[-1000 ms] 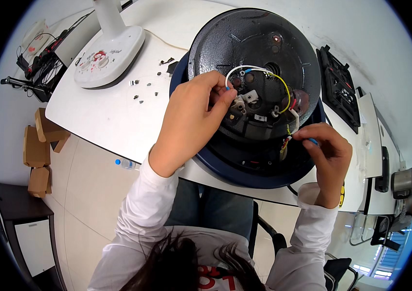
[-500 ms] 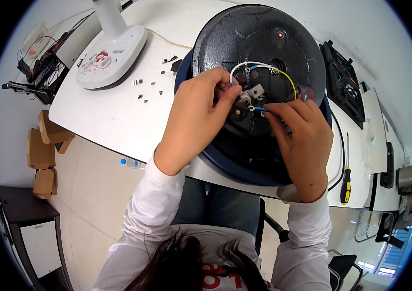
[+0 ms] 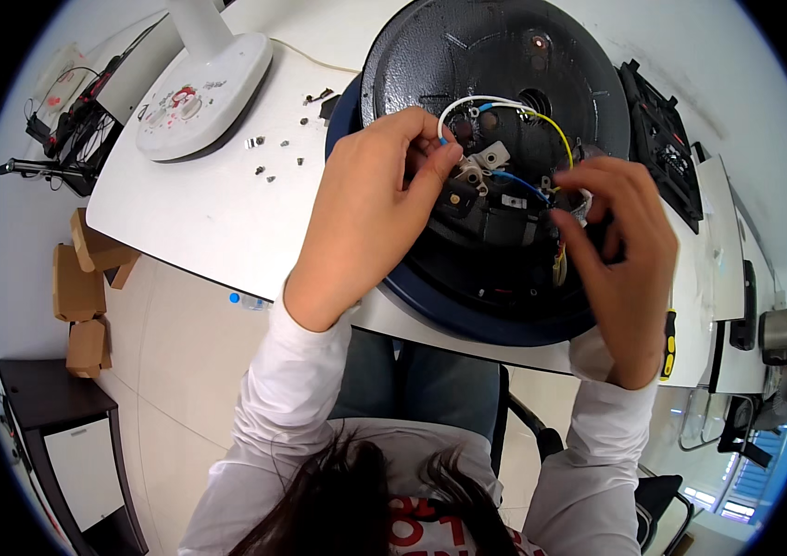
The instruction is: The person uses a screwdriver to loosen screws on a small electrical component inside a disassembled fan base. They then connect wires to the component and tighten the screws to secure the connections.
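Note:
My left hand [image 3: 365, 208] pinches the end of a white wire [image 3: 481, 99], close to its blue sleeve, beside a metal bracket part [image 3: 474, 171]. These sit inside a round black metal housing [image 3: 412, 60] on a dark blue round base [image 3: 430, 315]. A blue wire [image 3: 525, 183] runs from the bracket toward the right, where other thin wires bunch. My right hand [image 3: 625, 246] hovers over that bunch, thumb and fingers apart, slightly blurred. Nothing shows between them. A yellow wire [image 3: 565, 134] arcs above its fingertips.
Several small metal parts [image 3: 268, 144] lie loose on the white table [image 3: 189, 218]. A white appliance stand [image 3: 213, 102] stands at the back left. An open black tool case [image 3: 657, 139] and a yellow-black screwdriver [image 3: 669, 347] are at the right. Cardboard boxes [image 3: 78, 292] sit on the floor.
My right hand has let go of the blue wire and moved right, its fingers parting. My left hand keeps its pinch on the white wire. The whole view has shifted slightly.

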`<act>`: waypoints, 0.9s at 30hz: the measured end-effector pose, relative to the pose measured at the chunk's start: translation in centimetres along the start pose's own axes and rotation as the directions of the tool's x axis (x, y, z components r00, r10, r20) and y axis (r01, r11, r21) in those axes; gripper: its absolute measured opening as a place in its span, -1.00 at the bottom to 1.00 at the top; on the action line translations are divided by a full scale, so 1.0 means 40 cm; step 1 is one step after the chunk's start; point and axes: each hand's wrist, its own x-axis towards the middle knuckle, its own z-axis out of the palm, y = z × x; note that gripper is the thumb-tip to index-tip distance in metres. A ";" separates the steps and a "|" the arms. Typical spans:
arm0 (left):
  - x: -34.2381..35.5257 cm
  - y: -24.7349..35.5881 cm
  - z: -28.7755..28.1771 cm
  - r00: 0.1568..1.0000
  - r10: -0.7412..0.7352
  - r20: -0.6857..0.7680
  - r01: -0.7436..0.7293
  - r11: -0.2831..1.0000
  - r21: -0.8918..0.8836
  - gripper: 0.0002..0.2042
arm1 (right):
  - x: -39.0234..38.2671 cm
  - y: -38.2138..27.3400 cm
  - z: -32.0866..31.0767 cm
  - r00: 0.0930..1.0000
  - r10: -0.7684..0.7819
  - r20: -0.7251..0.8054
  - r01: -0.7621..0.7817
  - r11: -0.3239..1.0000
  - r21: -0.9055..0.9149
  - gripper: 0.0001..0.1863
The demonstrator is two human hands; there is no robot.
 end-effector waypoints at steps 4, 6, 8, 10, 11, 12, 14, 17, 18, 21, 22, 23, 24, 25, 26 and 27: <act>-0.001 -0.012 0.016 0.996 0.073 -0.055 -0.072 0.997 0.017 -0.90 | -0.025 0.029 -0.060 0.926 0.032 0.375 -0.062 0.996 0.070 -0.76; -0.002 -0.010 0.015 0.996 0.059 -0.060 -0.060 0.998 -0.008 -0.91 | -0.031 0.046 -0.059 0.839 -0.072 0.540 0.052 0.997 0.051 -0.77; -0.003 -0.009 0.017 0.998 0.042 -0.054 -0.044 0.999 -0.025 -0.91 | -0.020 0.047 -0.057 0.777 -0.067 0.626 0.067 0.997 0.022 -0.76; -0.003 -0.005 0.016 0.999 0.021 -0.043 -0.022 0.999 -0.025 -0.91 | 0.002 0.057 -0.053 0.722 -0.096 0.685 0.104 0.994 0.030 -0.75; -0.003 -0.001 0.013 1.000 0.009 -0.026 -0.009 1.000 -0.001 -0.92 | 0.013 0.060 -0.050 0.690 -0.096 0.718 0.125 0.992 0.012 -0.74; -0.003 0.004 0.009 1.000 -0.003 -0.008 0.003 1.000 0.024 -0.93 | 0.024 0.062 -0.046 0.656 -0.093 0.749 0.146 0.989 -0.005 -0.72; -0.002 0.006 0.006 1.000 -0.018 0.010 0.017 0.998 0.059 -0.94 | 0.043 0.055 -0.040 0.586 -0.073 0.807 0.199 0.978 -0.055 -0.71; 0.000 0.001 0.007 1.000 -0.013 0.009 0.012 0.995 0.094 -0.95 | 0.059 0.043 -0.024 0.514 -0.059 0.856 0.292 0.950 -0.110 -0.72; 0.000 -0.001 0.009 1.000 -0.005 0.010 0.004 0.994 0.107 -0.95 | 0.055 0.044 -0.020 0.515 -0.082 0.853 0.318 0.943 -0.102 -0.72; -0.006 0.005 -0.001 1.000 -0.013 0.022 0.010 0.994 0.113 -0.95 | 0.053 0.051 0.003 0.553 -0.239 0.798 0.386 0.922 0.008 -0.83; -0.007 0.004 0.000 0.999 -0.020 0.037 0.016 0.994 0.104 -0.95 | 0.048 0.056 0.013 0.572 -0.294 0.766 0.400 0.915 0.052 -0.88; -0.006 0.006 0.001 0.998 -0.039 0.048 0.036 0.997 0.065 -0.95 | 0.056 0.053 0.023 0.506 -0.258 0.823 0.420 0.907 0.026 -0.86; -0.005 0.010 0.002 0.997 -0.059 0.058 0.057 0.998 0.028 -0.95 | 0.072 0.045 0.036 0.437 -0.219 0.872 0.442 0.897 0.003 -0.84; -0.004 0.014 -0.001 0.995 -0.076 0.065 0.077 0.997 -0.009 -0.94 | 0.083 0.039 0.044 0.365 -0.178 0.914 0.470 0.883 -0.016 -0.81; -0.004 0.016 -0.003 0.995 -0.076 0.064 0.078 0.997 -0.027 -0.95 | 0.082 0.040 0.047 0.394 -0.202 0.897 0.468 0.884 -0.007 -0.82; -0.005 0.018 -0.005 0.995 -0.077 0.062 0.080 0.996 -0.045 -0.95 | 0.079 0.042 0.048 0.423 -0.225 0.878 0.467 0.884 0.002 -0.83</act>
